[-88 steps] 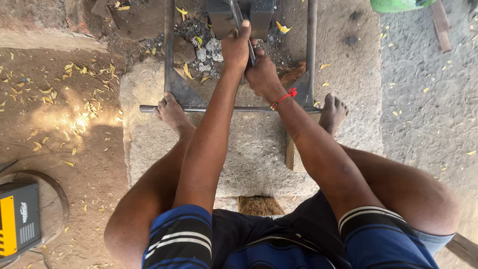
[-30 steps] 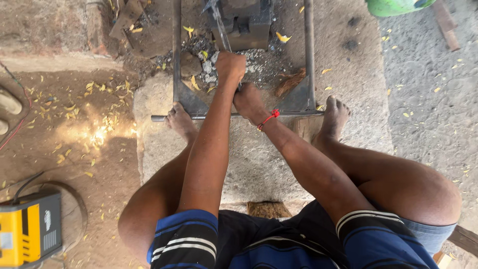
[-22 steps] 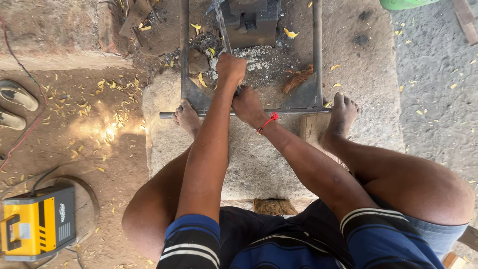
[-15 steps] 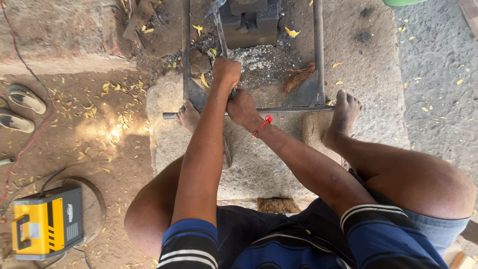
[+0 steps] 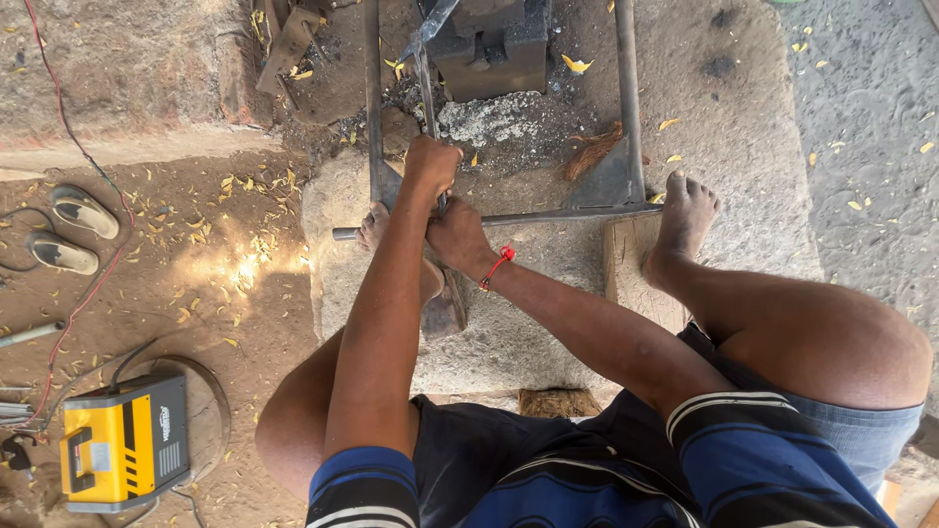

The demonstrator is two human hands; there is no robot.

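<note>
I sit on a stone slab (image 5: 528, 332) with both feet against a frame of thin metal bars (image 5: 572, 212). Both hands hold one long thin metal rod (image 5: 424, 83) that runs up toward a dark metal block (image 5: 489, 44). My left hand (image 5: 433, 164) grips the rod higher up. Just below it, at the frame's crossbar, my right hand (image 5: 458, 235) with a red thread on the wrist grips the same rod. A flat dark end (image 5: 445, 313) shows below my hands, by my left foot. Grey ash (image 5: 489, 119) lies inside the frame.
A yellow welding machine (image 5: 122, 445) stands on the dirt at lower left, with a red cable (image 5: 93, 274) trailing from it. Two sandals (image 5: 68, 230) lie at left. A wooden block (image 5: 634, 269) sits under the frame by my right foot (image 5: 685, 210). Scrap metal (image 5: 289, 44) lies upper left.
Both hands have come down the rod from near the dark block to the crossbar. The view has shifted, bringing the welding machine and sandals in.
</note>
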